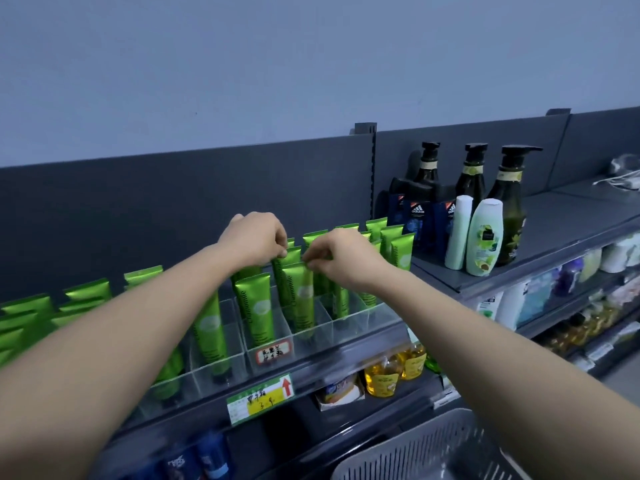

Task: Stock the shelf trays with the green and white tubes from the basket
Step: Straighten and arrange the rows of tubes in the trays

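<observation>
Several green tubes stand cap-down in clear plastic shelf trays point(346, 327) on the top shelf. My left hand point(254, 239) and my right hand point(341, 256) both pinch the flat top edge of one green tube point(301, 299), which stands upright in a front compartment near the middle. More green tubes point(398, 251) fill the rows behind and to the right, and others point(86, 296) run off to the left. The grey slatted basket point(433, 448) sits at the bottom right; its contents are hidden.
Dark pump bottles point(507, 202), white bottles point(483, 237) and blue boxes point(417, 216) stand on the shelf to the right. Yellow liquid bottles point(382, 375) sit on the shelf below. A yellow-green price tag point(259, 398) hangs on the shelf rail.
</observation>
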Action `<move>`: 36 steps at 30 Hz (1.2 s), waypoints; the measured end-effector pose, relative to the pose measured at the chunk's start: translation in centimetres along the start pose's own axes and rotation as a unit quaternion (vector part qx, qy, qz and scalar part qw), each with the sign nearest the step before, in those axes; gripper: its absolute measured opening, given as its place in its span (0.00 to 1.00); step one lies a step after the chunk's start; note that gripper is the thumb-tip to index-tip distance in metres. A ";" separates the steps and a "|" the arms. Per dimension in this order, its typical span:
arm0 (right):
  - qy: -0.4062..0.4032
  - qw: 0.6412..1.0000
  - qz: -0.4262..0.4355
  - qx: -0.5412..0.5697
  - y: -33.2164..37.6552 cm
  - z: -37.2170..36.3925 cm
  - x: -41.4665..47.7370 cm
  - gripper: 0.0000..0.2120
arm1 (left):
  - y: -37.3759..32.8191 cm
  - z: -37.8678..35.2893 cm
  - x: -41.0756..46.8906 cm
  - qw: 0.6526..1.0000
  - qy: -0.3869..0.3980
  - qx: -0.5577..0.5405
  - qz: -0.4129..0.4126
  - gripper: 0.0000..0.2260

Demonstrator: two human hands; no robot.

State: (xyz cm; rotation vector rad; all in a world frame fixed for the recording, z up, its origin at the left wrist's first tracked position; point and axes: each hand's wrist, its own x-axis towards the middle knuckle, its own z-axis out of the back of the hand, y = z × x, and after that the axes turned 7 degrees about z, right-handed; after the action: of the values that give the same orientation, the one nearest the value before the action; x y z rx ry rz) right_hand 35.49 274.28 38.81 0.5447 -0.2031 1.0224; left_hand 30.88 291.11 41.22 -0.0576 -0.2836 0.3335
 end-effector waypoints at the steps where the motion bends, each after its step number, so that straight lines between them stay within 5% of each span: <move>1: 0.000 1.000 0.008 0.004 -0.1 0.0 0.1 0.08 | 0.0 -0.1 0.0 1.000 0.000 -0.001 0.010 0.01; 21: -0.040 0.997 0.065 0.029 -2.0 0.0 0.1 0.11 | 0.4 0.8 -0.2 0.993 0.001 -0.088 0.074 0.07; 28: -0.019 0.997 0.033 -0.061 -5.1 2.8 -0.5 0.20 | -2.2 0.9 0.8 0.994 -0.027 -0.102 0.021 0.06; 36: 0.007 0.994 0.055 -0.099 -5.6 2.6 -0.2 0.14 | -4.7 -0.7 2.2 0.999 0.013 -0.042 -0.031 0.09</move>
State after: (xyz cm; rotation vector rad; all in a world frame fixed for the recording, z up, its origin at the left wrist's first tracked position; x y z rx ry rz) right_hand 40.41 270.50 39.08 0.3484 -0.3211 1.0989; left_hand 34.58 287.39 41.67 -0.1351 -0.2728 0.2586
